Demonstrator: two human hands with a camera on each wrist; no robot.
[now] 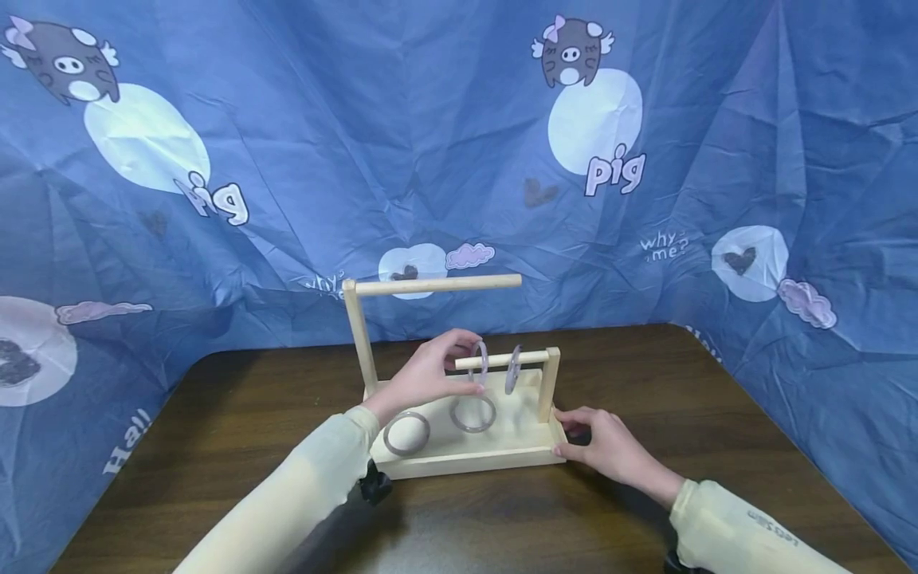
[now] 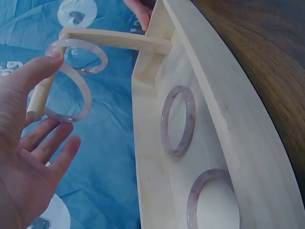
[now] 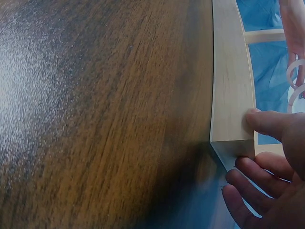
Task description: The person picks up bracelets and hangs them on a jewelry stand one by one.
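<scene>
A wooden stand has a shallow tray base (image 1: pixel 473 463) and a low horizontal rod (image 1: pixel 499 359) on a short post. My left hand (image 1: pixel 433 371) holds a pale, translucent bangle (image 2: pixel 87 98) that encircles this rod near its free end, thumb on one side of the ring and fingertips at the other. A second bangle (image 1: pixel 513 371) hangs on the rod closer to the post. Inside the tray are two more bangles, one near the middle (image 2: pixel 191 114) and one toward the left (image 1: pixel 428 434). At the tray's right end my right hand (image 1: pixel 606 446) grips the corner.
A taller post (image 1: pixel 361 339) at the tray's left end carries a bare upper rod (image 1: pixel 441 285), above and behind my left hand. The stand rests on a dark wooden table (image 1: pixel 272 399). Behind hangs a blue printed cloth (image 1: pixel 445 143).
</scene>
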